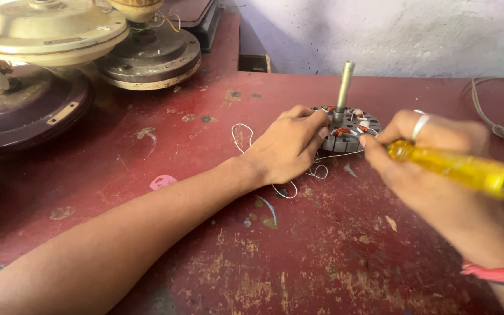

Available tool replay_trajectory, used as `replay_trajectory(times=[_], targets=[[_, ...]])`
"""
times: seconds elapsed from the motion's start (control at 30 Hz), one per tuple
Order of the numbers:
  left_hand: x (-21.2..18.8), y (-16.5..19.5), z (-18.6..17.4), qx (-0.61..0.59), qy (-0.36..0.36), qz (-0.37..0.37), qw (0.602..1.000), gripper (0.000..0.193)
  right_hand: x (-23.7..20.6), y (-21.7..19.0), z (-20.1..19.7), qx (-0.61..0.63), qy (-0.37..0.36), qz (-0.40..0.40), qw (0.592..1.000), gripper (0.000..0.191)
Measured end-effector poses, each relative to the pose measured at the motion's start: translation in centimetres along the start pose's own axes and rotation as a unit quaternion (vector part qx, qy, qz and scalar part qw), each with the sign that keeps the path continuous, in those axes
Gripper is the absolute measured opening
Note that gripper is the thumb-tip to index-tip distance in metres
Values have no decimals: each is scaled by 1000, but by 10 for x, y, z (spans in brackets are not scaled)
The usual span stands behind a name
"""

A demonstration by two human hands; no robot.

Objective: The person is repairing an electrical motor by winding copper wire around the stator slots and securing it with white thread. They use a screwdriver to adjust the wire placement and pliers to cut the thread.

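A round grey motor stator (348,129) with copper coil windings lies on the worn red table (298,256). A metal shaft (343,87) stands upright from its middle. My left hand (287,147) grips the stator's left edge, fingers curled on its rim. My right hand (424,153) holds a screwdriver with a yellow handle (459,168), its tip end hidden at the stator's right side. A thin white string (246,137) trails on the table from under my left hand.
Several ceiling fan motor housings are stacked at the back left: a cream one (48,29), a dark brown one (24,111) and a grey one (150,58). A grey cable (494,125) runs along the right. A pale wall (392,32) is behind.
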State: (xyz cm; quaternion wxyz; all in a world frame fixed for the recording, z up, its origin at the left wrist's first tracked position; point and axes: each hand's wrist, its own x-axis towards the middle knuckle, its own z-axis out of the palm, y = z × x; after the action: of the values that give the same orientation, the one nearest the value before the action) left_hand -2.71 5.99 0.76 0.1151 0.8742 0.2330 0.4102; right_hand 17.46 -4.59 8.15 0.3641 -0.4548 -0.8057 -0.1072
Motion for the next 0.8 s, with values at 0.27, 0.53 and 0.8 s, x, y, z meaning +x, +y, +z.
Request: replay_trajectory(times=[0.27, 0.53, 0.8], targets=[[-5, 3, -2, -14, 0, 56, 998, 20, -21, -22, 19, -2, 3, -128, 992, 16], [0, 7, -5, -55, -36, -24, 998, 20, -3, -8, 11, -2, -27, -44, 999, 12], [2, 9, -2, -62, -20, -11, 998, 15, 4, -6, 6, -8, -67, 14, 998, 11]])
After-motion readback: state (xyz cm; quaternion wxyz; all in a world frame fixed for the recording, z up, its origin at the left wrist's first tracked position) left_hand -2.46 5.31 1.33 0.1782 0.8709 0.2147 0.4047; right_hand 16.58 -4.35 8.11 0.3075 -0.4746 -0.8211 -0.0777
